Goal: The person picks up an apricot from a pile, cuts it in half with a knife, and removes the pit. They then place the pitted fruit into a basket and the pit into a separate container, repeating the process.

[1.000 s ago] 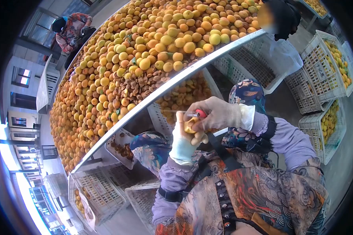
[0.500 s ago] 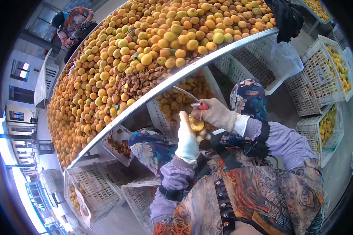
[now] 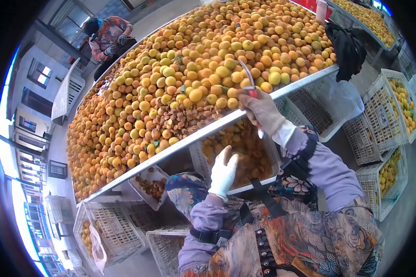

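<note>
My right hand [image 3: 262, 107], in a pale glove, grips a curved knife [image 3: 248, 74] with a red handle. Its blade points up over the apricots [image 3: 195, 95] heaped on the table, and a whitish end sticks out below the hand. My left hand [image 3: 224, 171], in a white glove, is over the near left part of a crate [image 3: 273, 159] between my knees. Its fingers are apart, with nothing visible in them. Apricot pieces [image 3: 249, 152] fill that crate. Brown apricot pits [image 3: 182, 117] lie piled at the table's near side.
The table's metal rim [image 3: 208, 134] runs diagonally before me. A small bin [image 3: 150, 187] of brown pieces stands at left. Crates [image 3: 111, 226] flank me, with fruit crates [image 3: 381, 108] stacked at right. A black cloth [image 3: 346, 48] hangs at the table corner. Another person [image 3: 107, 39] works at far left.
My right hand has moved up to the table edge with the knife, now blade upward. My left hand has moved down, away from it; the cut apricot seen between them is gone from the hands.
</note>
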Demonstrator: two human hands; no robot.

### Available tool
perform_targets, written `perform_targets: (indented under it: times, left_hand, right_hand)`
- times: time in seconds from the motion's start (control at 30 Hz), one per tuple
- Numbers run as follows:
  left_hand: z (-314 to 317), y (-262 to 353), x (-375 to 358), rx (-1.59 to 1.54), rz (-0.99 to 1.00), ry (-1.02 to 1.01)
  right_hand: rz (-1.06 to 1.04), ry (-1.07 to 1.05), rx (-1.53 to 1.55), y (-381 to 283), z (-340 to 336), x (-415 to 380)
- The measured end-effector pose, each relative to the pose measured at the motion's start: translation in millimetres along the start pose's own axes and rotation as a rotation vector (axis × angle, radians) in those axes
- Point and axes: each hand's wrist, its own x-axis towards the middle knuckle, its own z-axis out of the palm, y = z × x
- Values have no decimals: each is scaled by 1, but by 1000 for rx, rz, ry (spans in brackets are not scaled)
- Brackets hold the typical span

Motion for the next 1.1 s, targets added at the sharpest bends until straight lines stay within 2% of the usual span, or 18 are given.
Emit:
perform_targets:
  times: [0.07,0.1,0.17,0.3,0.33,0.37,0.47,0.53,0.63,0.67,0.7,0.77,0.8,0.83,0.9,0.97,1.0,1.1]
  left_hand:
    - [-11,9,6,129,113,80]
    - [-17,29,12,218,291,132]
    - [-28,63,32,227,425,242]
    - [-48,103,91,674,557,482]
    - [-57,94,115,788,592,490]
    - [-59,98,128,875,500,493]
    - [-64,97,164,1043,596,494]
    - [-63,97,177,1259,524,369]
    - [-64,101,183,1310,554,330]
    - [-66,105,180,1216,657,368]
    - [-67,108,176,1220,652,367]
    - [-68,123,160,693,472,417]
    - [-60,137,141,161,409,277]
    - [-57,143,125,-210,357,169]
    - [-60,124,102,-588,304,-67]
    - [-46,104,76,-646,292,-112]
    - [-37,98,65,-1045,136,-179]
    - [-16,92,24,-1158,74,-217]
  right_hand:
    - [83,16,-19,9,-14,-4]
    - [135,2,-43,11,-19,-10]
    - [242,-3,-185,11,-21,-26]
    - [210,-102,-291,33,-27,-51]
    - [234,-116,-282,35,-28,-56]
    - [258,-128,-272,36,-30,-61]
    - [277,-180,-251,37,-36,-77]
    - [315,-173,-200,33,-39,-81]
    - [360,-159,-143,37,-46,-79]
    - [323,-151,-143,39,-48,-77]
    - [287,-142,-140,41,-49,-76]
    - [286,-138,-136,37,-47,-74]
    - [255,-138,-143,34,-43,-74]
    - [223,-139,-152,31,-40,-74]
    - [225,-166,-120,27,-31,-74]
    - [198,-217,-108,21,-20,-80]
    - [166,-226,-131,29,-18,-81]
    - [233,-261,-168,32,-11,-89]
